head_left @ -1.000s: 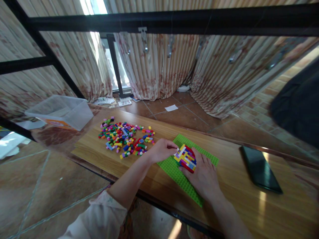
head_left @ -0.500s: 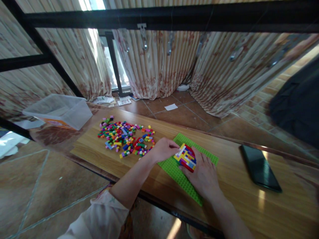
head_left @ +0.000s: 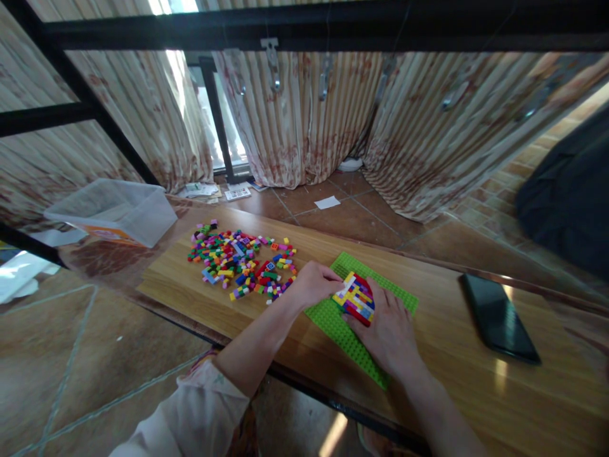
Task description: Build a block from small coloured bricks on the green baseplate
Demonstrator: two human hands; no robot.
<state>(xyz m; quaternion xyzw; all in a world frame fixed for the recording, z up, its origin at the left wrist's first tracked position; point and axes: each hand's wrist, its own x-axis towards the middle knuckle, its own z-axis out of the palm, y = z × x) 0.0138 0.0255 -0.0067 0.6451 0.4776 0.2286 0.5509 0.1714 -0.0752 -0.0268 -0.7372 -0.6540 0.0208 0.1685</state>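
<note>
A flat build of toy bricks (head_left: 356, 297), in yellow, red, blue, purple and white, lies on a green baseplate (head_left: 349, 339). At its left edge, the thumb and fingertips of my left hand (head_left: 311, 285) are pinched together around what looks like a small white brick; the fingers partly hide it. My right hand (head_left: 392, 324) curls round the build's right side, thumb at the near edge and fingers along the far right, gripping it against the baseplate. To the left of my left hand spreads a pile of loose toy bricks (head_left: 238, 254) in many colours.
A clear plastic box (head_left: 128, 212) with an orange label stands at the table's left end. On the right of the wooden table (head_left: 438, 317) lies a black phone (head_left: 497, 317). A dark bar (head_left: 304, 32) crosses above, in front of curtains (head_left: 309, 120).
The view has shifted very slightly. Both hands stay at the brick build in nearly the same pose, with the left fingertips still at its left edge.
</note>
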